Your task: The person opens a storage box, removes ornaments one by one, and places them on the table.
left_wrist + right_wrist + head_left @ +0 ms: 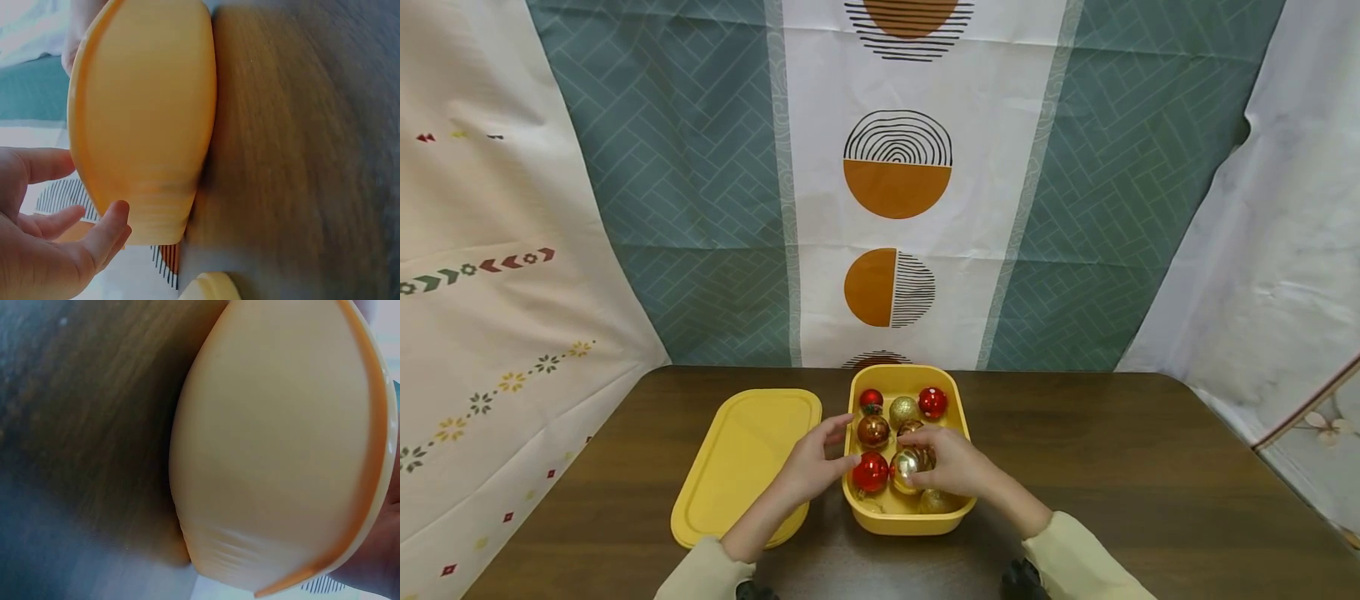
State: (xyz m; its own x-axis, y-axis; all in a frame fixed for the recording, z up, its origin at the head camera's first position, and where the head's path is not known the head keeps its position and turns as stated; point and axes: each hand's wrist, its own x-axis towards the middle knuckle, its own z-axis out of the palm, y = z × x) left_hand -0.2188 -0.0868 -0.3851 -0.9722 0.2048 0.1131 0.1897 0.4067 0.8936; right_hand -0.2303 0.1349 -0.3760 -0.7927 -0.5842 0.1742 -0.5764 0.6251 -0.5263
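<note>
I record the left hand (815, 460) at the left rim of the yellow box (910, 524), its fingers relaxed and spread well apart, with hold of nothing. Its thumb tip is just beside a shiny red ball (870, 472); I cannot confirm contact. A copper ball (873, 431) sits just beyond that thumb, near the other fingertips. The right hand (953, 463) reaches over the right rim, its fingers half open in a curve. A shiny gold ball (902, 472) lies within that curve, the thumb overlapping its near side; I cannot tell whether the fingers grip it, and the right wrist view shows me mainly the outer wall. Under the right fingers another copper ball is partly hidden. Ahead of both hands' fingertips, inside the box, I note a small red ball (871, 399), a textured gold ball (904, 410) and a white-spotted red ball (933, 403). Nearer than the right thumb is a dull gold ball (936, 502). The yellow lid (748, 454) lies flat on the brown table (1075, 442), left of the left fingers.
</note>
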